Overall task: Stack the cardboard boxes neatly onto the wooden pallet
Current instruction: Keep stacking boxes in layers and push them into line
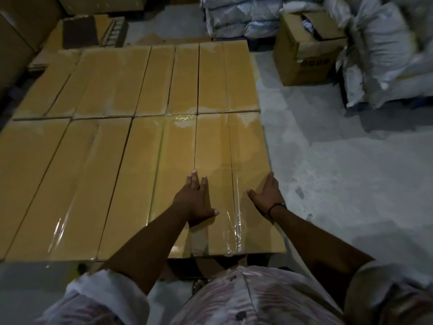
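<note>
Leftmost, a flat layer of taped cardboard boxes [70,172] lies edge to edge in two rows, their tops glossy with clear film. Near the front right corner, the left hand [196,200] rests palm down with straight, slightly spread fingers on the nearest right box [213,141], close to its left seam. The right hand [267,195], a dark band [276,206] at its wrist, lies open along that box's right edge, thumb spread inward. Beyond the edge is grey concrete floor [339,184]. Farther back an open carton [302,55] stands beside piled white sacks [379,55].
</note>
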{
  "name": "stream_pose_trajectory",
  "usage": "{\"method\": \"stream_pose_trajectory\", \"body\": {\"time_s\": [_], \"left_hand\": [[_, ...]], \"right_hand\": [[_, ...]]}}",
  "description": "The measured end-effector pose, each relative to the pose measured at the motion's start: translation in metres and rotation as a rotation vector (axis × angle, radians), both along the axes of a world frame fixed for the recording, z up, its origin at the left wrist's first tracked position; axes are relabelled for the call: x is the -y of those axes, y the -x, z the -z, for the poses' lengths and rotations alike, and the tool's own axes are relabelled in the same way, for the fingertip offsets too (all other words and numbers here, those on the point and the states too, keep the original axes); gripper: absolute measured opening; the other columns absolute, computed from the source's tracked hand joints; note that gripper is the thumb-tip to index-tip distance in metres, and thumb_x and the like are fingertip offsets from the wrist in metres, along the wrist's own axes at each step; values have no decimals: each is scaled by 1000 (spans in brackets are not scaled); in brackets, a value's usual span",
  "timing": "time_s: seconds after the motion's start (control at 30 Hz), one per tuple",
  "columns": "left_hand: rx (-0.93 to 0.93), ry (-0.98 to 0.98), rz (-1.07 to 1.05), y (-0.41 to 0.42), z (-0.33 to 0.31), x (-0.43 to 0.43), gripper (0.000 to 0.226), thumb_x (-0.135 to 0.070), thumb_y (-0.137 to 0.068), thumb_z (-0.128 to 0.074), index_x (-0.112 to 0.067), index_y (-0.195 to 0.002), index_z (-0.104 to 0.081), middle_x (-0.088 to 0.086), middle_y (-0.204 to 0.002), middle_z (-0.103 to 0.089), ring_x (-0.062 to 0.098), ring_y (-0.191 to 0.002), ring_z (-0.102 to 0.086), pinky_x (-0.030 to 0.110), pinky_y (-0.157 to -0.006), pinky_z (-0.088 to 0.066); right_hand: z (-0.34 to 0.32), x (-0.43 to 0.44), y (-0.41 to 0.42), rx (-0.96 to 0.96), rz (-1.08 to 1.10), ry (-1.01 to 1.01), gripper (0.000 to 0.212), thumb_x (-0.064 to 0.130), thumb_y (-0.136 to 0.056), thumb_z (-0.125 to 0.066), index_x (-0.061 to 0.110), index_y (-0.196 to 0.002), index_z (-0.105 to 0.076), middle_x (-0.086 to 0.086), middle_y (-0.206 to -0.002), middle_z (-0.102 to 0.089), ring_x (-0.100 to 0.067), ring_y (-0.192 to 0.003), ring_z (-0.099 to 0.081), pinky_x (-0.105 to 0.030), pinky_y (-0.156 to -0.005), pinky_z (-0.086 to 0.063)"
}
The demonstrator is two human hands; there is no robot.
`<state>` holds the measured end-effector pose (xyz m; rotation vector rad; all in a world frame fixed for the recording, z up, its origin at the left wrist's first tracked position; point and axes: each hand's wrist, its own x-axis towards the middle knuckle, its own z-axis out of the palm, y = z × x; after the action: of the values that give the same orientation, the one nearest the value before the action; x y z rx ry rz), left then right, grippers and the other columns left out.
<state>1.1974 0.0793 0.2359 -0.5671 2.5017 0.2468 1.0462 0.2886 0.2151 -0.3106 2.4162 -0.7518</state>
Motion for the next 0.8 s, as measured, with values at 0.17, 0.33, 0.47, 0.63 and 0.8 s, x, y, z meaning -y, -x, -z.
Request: {"method": "stream_pose_trajectory", "body": {"time_s": [0.17, 0.33, 0.47, 0.63, 0.8], "left_hand": [[10, -45, 60, -30, -7, -6, 140, -87, -72, -62, -18, -160, 23, 15, -163, 35, 35, -154, 22, 55, -122, -22], [13, -70, 98, -56, -12, -14, 144, -79, -71, -72, -19, -160, 23, 14, -163, 34, 33, -155, 22, 53, -123, -19], [-2, -84, 124, -73, -7, -16, 147, -78, -67, -76, -19, -160, 22, 12, -163, 35, 32, -155, 22, 49, -124, -15], [-18, -85, 144, -90, -2, -15, 147, -80, -67, -75, -20, -161, 20, 9, -164, 35, 30, -155, 21, 51, -124, -18], [-34, -90, 153, -93, 0, -11, 146, -80, -67, -75, -21, -161, 19, 7, -164, 34, 29, -156, 19, 51, -123, -19]], "right_hand": [[-4, -11, -37, -68, -40, -132, 113, 56, -86, -71, 20, -162, 5, -10, -169, 2, -39, -149, -24, -48, -117, -34], [-7, -13, -70, -158, -33, -230, 106, 65, -82, -69, 31, -161, -6, -10, -168, 8, -42, -146, -25, -53, -115, -31], [-5, -15, -86, -201, -44, -300, 102, 72, -81, -63, 35, -160, -10, -11, -168, 12, -43, -144, -25, -53, -113, -31], [-3, -15, -98, -231, -72, -376, 101, 79, -82, -56, 36, -160, -9, -13, -168, 16, -45, -144, -24, -55, -112, -29], [-5, -9, -98, -239, -73, -445, 99, 76, -84, -58, 35, -160, -10, -16, -167, 15, -48, -143, -26, -58, -111, -32]]}}
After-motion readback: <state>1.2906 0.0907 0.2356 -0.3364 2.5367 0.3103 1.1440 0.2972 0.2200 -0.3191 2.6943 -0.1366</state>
